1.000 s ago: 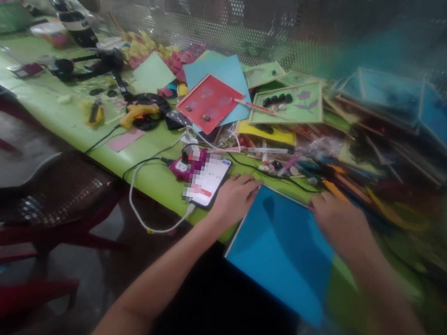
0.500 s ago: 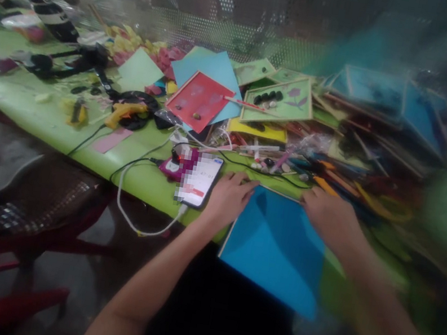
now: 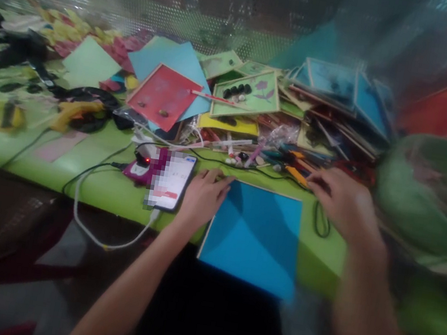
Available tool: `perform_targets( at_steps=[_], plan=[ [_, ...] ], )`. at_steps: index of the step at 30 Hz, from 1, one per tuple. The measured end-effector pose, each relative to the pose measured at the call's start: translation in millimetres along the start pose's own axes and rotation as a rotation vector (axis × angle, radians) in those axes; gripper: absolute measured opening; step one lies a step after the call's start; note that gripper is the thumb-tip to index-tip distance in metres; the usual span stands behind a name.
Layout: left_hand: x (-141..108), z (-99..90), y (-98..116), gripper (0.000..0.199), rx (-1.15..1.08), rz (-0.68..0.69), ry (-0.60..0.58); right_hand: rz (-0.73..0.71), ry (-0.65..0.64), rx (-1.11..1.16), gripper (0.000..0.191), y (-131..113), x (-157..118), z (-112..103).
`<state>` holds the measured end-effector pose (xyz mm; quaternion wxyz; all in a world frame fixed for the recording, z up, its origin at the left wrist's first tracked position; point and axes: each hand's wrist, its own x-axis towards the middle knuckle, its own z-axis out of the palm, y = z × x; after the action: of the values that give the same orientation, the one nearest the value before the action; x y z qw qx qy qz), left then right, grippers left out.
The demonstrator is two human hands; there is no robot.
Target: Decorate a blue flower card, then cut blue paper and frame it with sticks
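Observation:
A blue square panel (image 3: 256, 241) with thin pale edging lies at the table's front edge, its lower part over my lap. My left hand (image 3: 204, 196) rests at its upper left corner, fingers bent and touching the edge; whether they grip it is unclear. Beyond the panel's upper right corner, my right hand (image 3: 344, 202) has its thumb and fingertips together at the end of a yellow-orange tool (image 3: 297, 176). A dark cord (image 3: 321, 224) loops just below those fingers. The phone (image 3: 172, 182) lies left of my left hand.
A purple power socket (image 3: 144, 168) with cables sits beside the phone. Behind are a red framed picture (image 3: 162, 97), a green framed picture (image 3: 246, 94) and stacked blue frames (image 3: 332, 83). A large green rounded object (image 3: 437, 192) stands at the right. A yellow glue gun (image 3: 78, 113) lies left.
My right hand has left the panel's upper right corner and moved right to the yellow-orange tool. My left hand stays at the panel. The view has turned to the right.

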<state>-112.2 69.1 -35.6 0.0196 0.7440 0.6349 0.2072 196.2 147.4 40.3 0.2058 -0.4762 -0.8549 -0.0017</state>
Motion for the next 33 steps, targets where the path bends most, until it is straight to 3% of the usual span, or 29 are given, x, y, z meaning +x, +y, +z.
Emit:
perform_targets(
  at_steps=[4,11,18,33],
  plan=[
    [-1.5,1.1,-1.0,0.038,0.001,0.016,0.015,0.019,0.022,0.110,0.024,0.7,-25.2,-0.4],
    [-0.5,-1.3,0.3,0.038,0.002,0.010,0.003,0.029,-0.002,0.115,0.033,4.3,-58.5,24.9],
    [-0.8,-1.6,0.8,0.038,0.007,0.011,0.009,-0.089,-0.058,-0.006,0.040,1.6,-61.1,40.4],
    [0.1,2.2,-1.0,0.037,0.016,0.002,0.028,-0.104,-0.090,-0.047,0.040,2.8,-62.4,48.2]
  ],
)
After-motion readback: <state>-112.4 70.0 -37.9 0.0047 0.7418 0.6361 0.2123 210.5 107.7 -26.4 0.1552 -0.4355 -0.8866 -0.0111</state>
